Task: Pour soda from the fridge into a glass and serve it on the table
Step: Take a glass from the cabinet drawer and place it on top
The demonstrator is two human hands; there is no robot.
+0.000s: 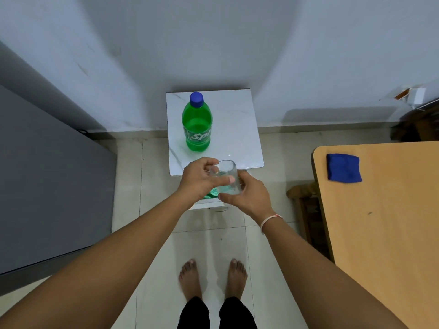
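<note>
While we stand barefoot on the tiled floor [152, 233] with the grey fridge [47, 176] at our far left, the green soda bottle [197, 124], blue cap on, stands upright on the small white marble tabletop [237, 129], just beyond our hands. Our left hand [202, 179] curls its fingers and thumb round the clear glass [226, 175] from the left, while our right hand [247, 195] cups it from the right and below, holding it at the tabletop's near edge. Further right, a blue cloth [343, 167] lies on the wooden table [384, 222], well apart from the glass.
</note>
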